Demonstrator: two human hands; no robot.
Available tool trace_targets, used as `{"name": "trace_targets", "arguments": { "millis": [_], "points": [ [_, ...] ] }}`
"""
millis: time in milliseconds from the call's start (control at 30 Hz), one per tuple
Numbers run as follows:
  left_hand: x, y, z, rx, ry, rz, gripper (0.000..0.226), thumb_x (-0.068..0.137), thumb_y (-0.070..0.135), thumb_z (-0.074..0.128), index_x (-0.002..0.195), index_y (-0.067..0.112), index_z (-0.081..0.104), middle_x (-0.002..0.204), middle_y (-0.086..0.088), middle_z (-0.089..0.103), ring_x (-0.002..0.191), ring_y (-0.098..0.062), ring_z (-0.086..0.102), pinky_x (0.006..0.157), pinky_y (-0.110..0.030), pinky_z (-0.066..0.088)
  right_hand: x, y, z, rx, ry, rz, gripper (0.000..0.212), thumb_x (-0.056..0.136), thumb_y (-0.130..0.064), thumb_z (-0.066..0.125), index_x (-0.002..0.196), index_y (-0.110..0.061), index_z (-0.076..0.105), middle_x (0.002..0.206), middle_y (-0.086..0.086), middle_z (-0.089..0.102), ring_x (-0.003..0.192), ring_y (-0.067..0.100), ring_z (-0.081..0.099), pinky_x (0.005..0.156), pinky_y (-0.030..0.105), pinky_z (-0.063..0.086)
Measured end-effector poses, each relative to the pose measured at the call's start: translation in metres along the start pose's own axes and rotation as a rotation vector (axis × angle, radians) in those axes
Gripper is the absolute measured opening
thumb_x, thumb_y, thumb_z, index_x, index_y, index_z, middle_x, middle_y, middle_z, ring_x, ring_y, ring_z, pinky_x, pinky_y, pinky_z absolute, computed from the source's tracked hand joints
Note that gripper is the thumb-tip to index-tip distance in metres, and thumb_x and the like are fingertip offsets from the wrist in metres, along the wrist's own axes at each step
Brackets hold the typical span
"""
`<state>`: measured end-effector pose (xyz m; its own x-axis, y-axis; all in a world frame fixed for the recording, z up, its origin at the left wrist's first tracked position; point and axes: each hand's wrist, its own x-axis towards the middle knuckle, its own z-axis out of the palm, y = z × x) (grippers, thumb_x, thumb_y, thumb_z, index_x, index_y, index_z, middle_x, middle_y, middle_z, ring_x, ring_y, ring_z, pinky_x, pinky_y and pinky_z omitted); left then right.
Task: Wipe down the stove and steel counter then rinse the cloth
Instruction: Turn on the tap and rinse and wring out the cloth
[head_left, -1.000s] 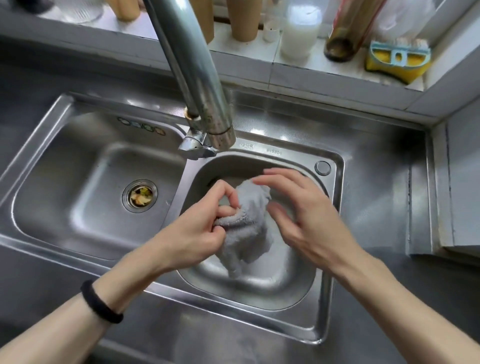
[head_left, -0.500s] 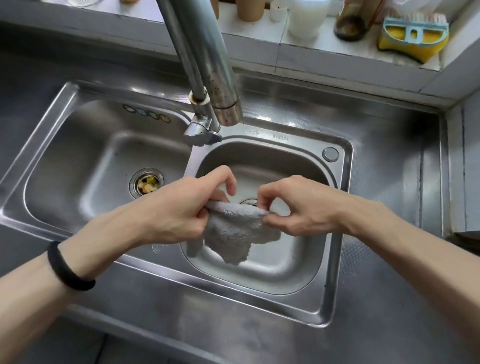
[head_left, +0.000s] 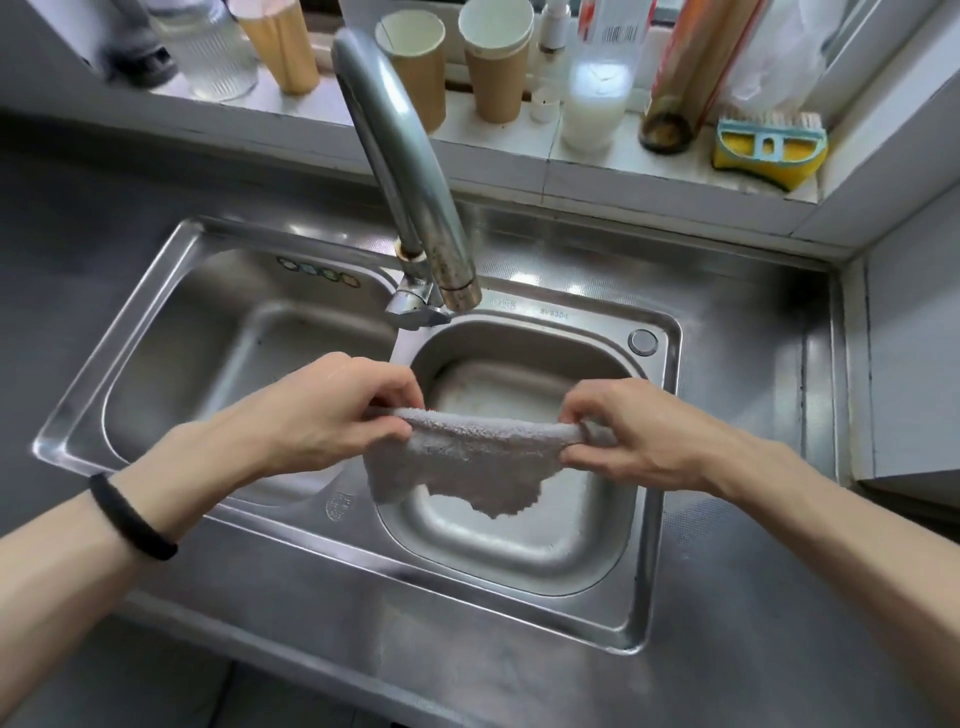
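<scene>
A grey terry cloth (head_left: 467, 457) hangs stretched between both hands above the small right basin (head_left: 524, 551) of the steel double sink. My left hand (head_left: 322, 415) pinches its left top edge, and my right hand (head_left: 634, 431) pinches the right top edge. The cloth's lower edge dangles ragged over the basin. The steel tap (head_left: 415, 171) arches over from the back, its spout ending just behind the hands; no water is visible running. Steel counter (head_left: 727, 597) surrounds the sink.
The large left basin (head_left: 218, 364) lies beside my left hand. On the tiled sill behind stand paper cups (head_left: 498, 67), bottles (head_left: 597, 93), a glass jar (head_left: 213, 52) and a yellow scrub brush (head_left: 769, 150). A white wall panel (head_left: 909, 353) bounds the counter at right.
My hands have moved apart and spread the bunched cloth into a wide strip. The view has tilted up, showing more of the sill.
</scene>
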<state>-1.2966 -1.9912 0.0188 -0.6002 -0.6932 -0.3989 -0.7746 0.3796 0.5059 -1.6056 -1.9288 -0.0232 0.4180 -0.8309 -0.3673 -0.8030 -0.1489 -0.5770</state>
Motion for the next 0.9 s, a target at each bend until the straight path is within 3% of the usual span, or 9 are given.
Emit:
{"name": "trace_targets", "arguments": {
  "millis": [100, 267, 400, 500, 567, 700, 800, 900],
  "points": [
    [-0.013, 0.003, -0.013, 0.046, -0.011, -0.055, 0.008, 0.093, 0.03, 0.075, 0.088, 0.024, 0.073, 0.074, 0.009, 0.07, 0.078, -0.011, 0.061, 0.075, -0.033, 0.049, -0.017, -0.003, -0.013, 0.037, 0.108, 0.026, 0.028, 0.088, -0.046, 0.072, 0.08, -0.025, 0.055, 0.068, -0.009, 0.057, 0.066, 0.014, 0.055, 0.063, 0.036, 0.046],
    [-0.04, 0.017, -0.034, 0.052, -0.092, -0.091, 0.023, 0.094, 0.028, 0.075, 0.085, 0.008, 0.066, 0.078, -0.013, 0.063, 0.076, -0.03, 0.053, 0.076, -0.044, 0.045, -0.045, -0.019, -0.034, 0.167, 0.235, -0.022, 0.018, 0.088, -0.033, 0.077, 0.083, -0.023, 0.063, 0.072, -0.009, 0.063, 0.068, 0.011, 0.058, 0.062, 0.027, 0.045],
    [-0.062, 0.032, -0.054, 0.009, -0.096, -0.066, 0.021, 0.092, 0.017, 0.077, 0.079, 0.021, 0.061, 0.08, -0.002, 0.061, 0.071, -0.009, 0.047, 0.071, -0.025, 0.039, -0.067, -0.03, -0.054, 0.234, 0.146, -0.043, 0.01, 0.091, -0.014, 0.073, 0.098, -0.019, 0.07, 0.087, -0.007, 0.069, 0.083, 0.013, 0.065, 0.075, 0.029, 0.052],
    [-0.074, 0.031, -0.065, -0.031, -0.025, -0.058, 0.012, 0.091, 0.011, 0.076, 0.089, 0.014, 0.064, 0.088, -0.001, 0.063, 0.084, -0.016, 0.056, 0.08, -0.026, 0.045, -0.081, -0.041, -0.069, 0.21, 0.209, -0.03, 0.022, 0.089, -0.001, 0.069, 0.093, -0.023, 0.07, 0.086, -0.011, 0.066, 0.084, 0.009, 0.063, 0.075, 0.026, 0.048],
    [-0.081, 0.027, -0.071, -0.084, 0.025, -0.047, 0.01, 0.091, 0.008, 0.073, 0.09, 0.015, 0.065, 0.088, -0.002, 0.068, 0.091, -0.025, 0.062, 0.087, -0.04, 0.049, -0.091, -0.05, -0.078, 0.266, 0.339, 0.025, 0.025, 0.088, 0.002, 0.071, 0.088, -0.023, 0.071, 0.079, -0.008, 0.066, 0.072, 0.008, 0.063, 0.068, 0.033, 0.053],
    [-0.089, 0.013, -0.078, -0.246, 0.172, 0.006, 0.018, 0.093, 0.002, 0.068, 0.085, 0.017, 0.062, 0.079, -0.008, 0.066, 0.076, -0.029, 0.061, 0.075, -0.048, 0.051, -0.104, -0.071, -0.095, 0.393, 0.572, 0.095, 0.018, 0.087, -0.006, 0.078, 0.089, -0.024, 0.078, 0.077, -0.003, 0.074, 0.068, 0.018, 0.071, 0.065, 0.046, 0.062],
    [-0.093, -0.003, -0.09, -0.512, 0.299, 0.08, 0.016, 0.093, 0.011, 0.075, 0.081, 0.018, 0.067, 0.072, -0.01, 0.063, 0.065, -0.018, 0.057, 0.061, -0.034, 0.049, -0.108, -0.09, -0.102, 0.441, 0.736, 0.12, 0.02, 0.091, -0.003, 0.073, 0.092, -0.022, 0.077, 0.082, -0.001, 0.075, 0.074, 0.018, 0.072, 0.068, 0.044, 0.063],
    [-0.095, -0.016, -0.11, -0.621, 0.406, 0.146, 0.011, 0.09, 0.027, 0.069, 0.082, 0.021, 0.069, 0.07, 0.005, 0.062, 0.068, -0.007, 0.056, 0.064, -0.017, 0.045, -0.099, -0.112, -0.108, 0.429, 0.895, 0.136, 0.021, 0.094, -0.002, 0.07, 0.092, -0.022, 0.076, 0.084, -0.005, 0.075, 0.077, 0.011, 0.07, 0.069, 0.032, 0.061]
  ]
}}
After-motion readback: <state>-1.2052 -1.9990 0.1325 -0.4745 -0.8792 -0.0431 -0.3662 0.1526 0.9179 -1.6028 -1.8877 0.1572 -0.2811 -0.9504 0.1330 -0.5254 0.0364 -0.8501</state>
